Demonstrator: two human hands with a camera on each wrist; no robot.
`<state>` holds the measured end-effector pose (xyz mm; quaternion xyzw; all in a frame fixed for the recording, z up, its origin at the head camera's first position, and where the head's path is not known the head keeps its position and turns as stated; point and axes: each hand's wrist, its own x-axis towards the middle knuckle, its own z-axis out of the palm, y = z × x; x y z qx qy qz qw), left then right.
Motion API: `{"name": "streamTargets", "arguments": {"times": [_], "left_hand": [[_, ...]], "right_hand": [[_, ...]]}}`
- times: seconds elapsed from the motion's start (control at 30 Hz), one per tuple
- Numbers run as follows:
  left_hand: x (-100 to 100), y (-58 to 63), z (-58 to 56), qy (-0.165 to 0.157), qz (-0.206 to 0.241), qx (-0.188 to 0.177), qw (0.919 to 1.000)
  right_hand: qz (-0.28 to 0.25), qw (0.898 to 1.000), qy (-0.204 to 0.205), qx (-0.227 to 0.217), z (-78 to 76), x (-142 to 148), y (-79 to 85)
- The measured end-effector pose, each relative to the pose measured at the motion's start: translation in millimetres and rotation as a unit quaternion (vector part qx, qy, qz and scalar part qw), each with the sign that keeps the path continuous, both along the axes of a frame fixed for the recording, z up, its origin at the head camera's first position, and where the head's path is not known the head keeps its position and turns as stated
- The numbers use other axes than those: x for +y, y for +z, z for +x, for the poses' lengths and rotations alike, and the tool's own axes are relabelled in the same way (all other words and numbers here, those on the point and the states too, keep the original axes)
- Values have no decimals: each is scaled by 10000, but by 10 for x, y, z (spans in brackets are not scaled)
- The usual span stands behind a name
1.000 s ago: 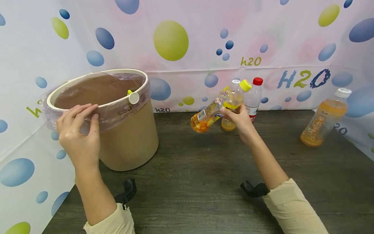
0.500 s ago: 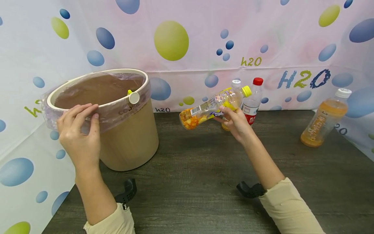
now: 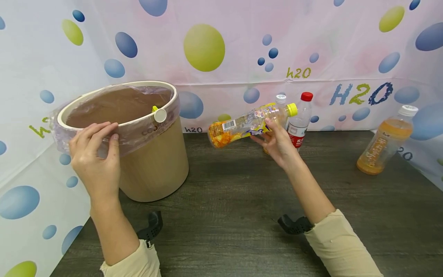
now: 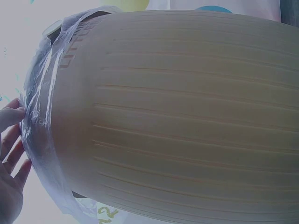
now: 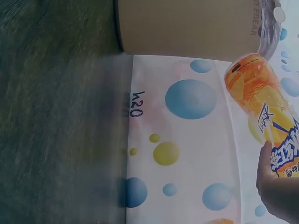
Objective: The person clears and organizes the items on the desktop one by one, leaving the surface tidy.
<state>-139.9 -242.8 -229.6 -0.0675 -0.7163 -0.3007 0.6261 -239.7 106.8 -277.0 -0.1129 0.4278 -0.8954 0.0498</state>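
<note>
Your left hand (image 3: 95,157) is on the near left part of the rim of the beige bin (image 3: 155,169); its fingers are bent over the edge, with the thumb on the outer side, so they pinch the rim narrowly together with the clear bag (image 3: 138,138) that lines it. The bin stands on the dark surface (image 3: 221,215). On its right side, at the rim, there is a round white knob (image 3: 160,115), and a small yellow piece (image 3: 155,109) shows just behind this knob.

To the right of the bin, and apart from it, is the yellow-capped bottle (image 3: 238,126), raised in the air. It is tilted almost flat: the orange base points toward the bin and is a little lower than the cap, which points away from it. Your right hand (image 3: 277,146) holds this bottle near its cap end, with the fingers closed around it.

Behind them, farther right of the bin, is a white-capped bottle (image 3: 281,99), mostly hidden. Next is a red-capped bottle (image 3: 298,129), upright, with a red and white label. Well apart from the bin, farthest to the right, stands a bottle with orange colouring (image 3: 385,140) and white cap.
</note>
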Motion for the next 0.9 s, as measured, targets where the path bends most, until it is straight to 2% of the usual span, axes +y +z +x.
{"name": "streamTargets", "arguments": {"times": [0.2,0.37,0.73,0.9], "left_hand": [[17,8,-16,-32,2,19,10000],[19,10,-18,-16,-1,-6,10000],[0,12,-15,9,22,-18,10000],[-5,6,-12,6,40,-29,10000]], "right_hand": [[-269,9995,-123,-90,10,5,81],[-702,9974,-53,-165,6,-15,155],[-915,9956,-109,141,-13,-135,317],[-1089,9936,-3,309,-19,-215,407]]}}
